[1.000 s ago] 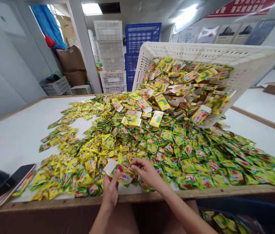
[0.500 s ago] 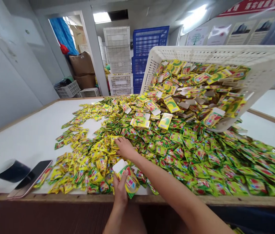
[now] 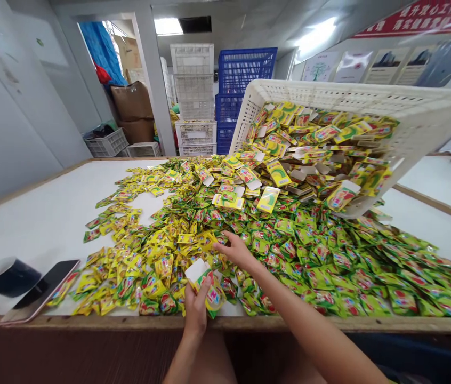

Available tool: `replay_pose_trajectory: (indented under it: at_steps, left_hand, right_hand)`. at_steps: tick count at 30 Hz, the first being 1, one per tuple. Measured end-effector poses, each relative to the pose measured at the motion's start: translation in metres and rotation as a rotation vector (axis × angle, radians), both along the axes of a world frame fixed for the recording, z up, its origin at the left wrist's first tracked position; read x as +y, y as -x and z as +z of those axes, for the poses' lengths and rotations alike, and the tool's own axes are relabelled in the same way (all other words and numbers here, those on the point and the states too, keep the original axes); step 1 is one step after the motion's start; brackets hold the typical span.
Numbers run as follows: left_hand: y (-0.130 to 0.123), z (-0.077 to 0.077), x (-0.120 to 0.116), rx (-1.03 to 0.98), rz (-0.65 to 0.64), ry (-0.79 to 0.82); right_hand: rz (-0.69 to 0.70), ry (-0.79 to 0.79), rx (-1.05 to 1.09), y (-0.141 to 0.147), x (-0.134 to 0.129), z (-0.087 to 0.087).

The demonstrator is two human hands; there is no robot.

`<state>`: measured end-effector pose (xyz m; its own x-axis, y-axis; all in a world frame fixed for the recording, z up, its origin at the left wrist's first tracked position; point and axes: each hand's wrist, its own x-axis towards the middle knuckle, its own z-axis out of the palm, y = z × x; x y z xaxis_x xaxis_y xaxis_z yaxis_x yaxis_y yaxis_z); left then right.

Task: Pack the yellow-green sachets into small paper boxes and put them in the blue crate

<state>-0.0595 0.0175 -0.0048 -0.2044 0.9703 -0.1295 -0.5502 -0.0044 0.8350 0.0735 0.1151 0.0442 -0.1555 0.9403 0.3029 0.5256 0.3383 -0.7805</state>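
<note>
My left hand (image 3: 195,313), near the table's front edge, is closed around a small printed carton (image 3: 198,273) with its white flap up. A yellow-green candy packet (image 3: 215,300) lies against that carton in the same grip. Above and to the right, my right hand (image 3: 238,252) reaches over the heap with thumb and fingers pinching the edge of a yellow packet (image 3: 208,240). Yellow packets (image 3: 145,250) spread to the left of my hands, and green packets (image 3: 329,256) to the right.
A tipped white plastic basket (image 3: 353,90) spills flat yellow cartons (image 3: 278,173) onto the heap. A phone (image 3: 45,290) and a dark cup (image 3: 11,277) are at the left of the white table (image 3: 69,202). White crates (image 3: 192,80) and blue crates (image 3: 245,72) are stacked behind.
My right hand has moved right and slightly toward me, and a yellow packet now shows at its fingertips. My left hand keeps its hold on the carton and packet. The view has shifted slightly.
</note>
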Motion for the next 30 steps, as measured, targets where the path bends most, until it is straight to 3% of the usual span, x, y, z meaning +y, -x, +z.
replay_pose_trajectory:
  at_steps: [3,7,12,18,23,30]
  left_hand:
    - [0.001,0.002,0.001,0.016,-0.016,-0.028]
    - [0.001,0.012,0.000,-0.015,-0.166,-0.005]
    - [0.003,0.020,0.000,-0.032,-0.233,0.071]
    - [0.013,0.035,0.003,-0.085,-0.280,0.011]
    - [0.011,0.052,-0.012,-0.136,-0.373,-0.001]
    - [-0.009,0.057,-0.024,-0.145,-0.389,0.009]
  right_hand:
    - [0.091,0.113,0.141,-0.018,-0.025,0.001]
    - [0.166,0.210,0.168,-0.037,-0.055,0.000]
    - [0.192,0.364,0.338,-0.050,-0.069,-0.015]
    - [0.027,0.321,0.533,-0.052,-0.068,-0.026]
    - [0.010,0.300,0.703,-0.044,-0.080,-0.015]
    - [-0.011,0.326,0.795,-0.024,-0.099,-0.015]
